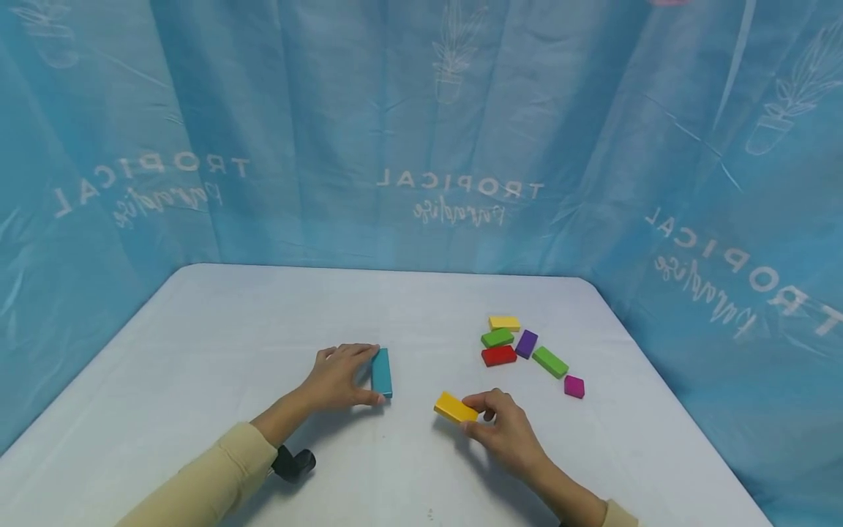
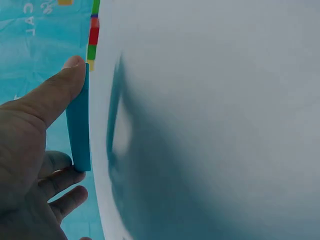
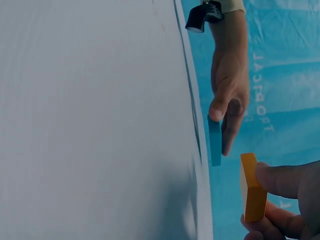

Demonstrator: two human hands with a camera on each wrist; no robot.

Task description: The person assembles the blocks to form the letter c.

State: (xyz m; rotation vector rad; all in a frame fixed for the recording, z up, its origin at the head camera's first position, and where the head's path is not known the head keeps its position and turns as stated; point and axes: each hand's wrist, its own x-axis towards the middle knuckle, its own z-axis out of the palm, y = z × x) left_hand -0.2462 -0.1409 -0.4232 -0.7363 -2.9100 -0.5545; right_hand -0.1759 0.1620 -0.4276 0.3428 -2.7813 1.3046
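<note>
My left hand [image 1: 339,379] spans a long teal block [image 1: 381,373], thumb at its near end and fingertips at its far end. The left wrist view shows the teal block [image 2: 80,120] gripped lengthwise between thumb and fingers. To the right, my right hand [image 1: 503,428] pinches a yellow block [image 1: 456,408] between thumb and fingers, its free end pointing toward the teal one. In the right wrist view the yellow block [image 3: 254,187] is held at one end, with a shadow on the white surface.
On the white table [image 1: 230,329], to the right, lie several loose blocks: yellow [image 1: 504,323], green [image 1: 497,337], red [image 1: 498,356], purple [image 1: 526,344], another green [image 1: 549,362] and magenta [image 1: 574,386]. A blue curtain [image 1: 421,132] hangs around the table. A black wrist camera [image 1: 293,464] sits beneath the left sleeve.
</note>
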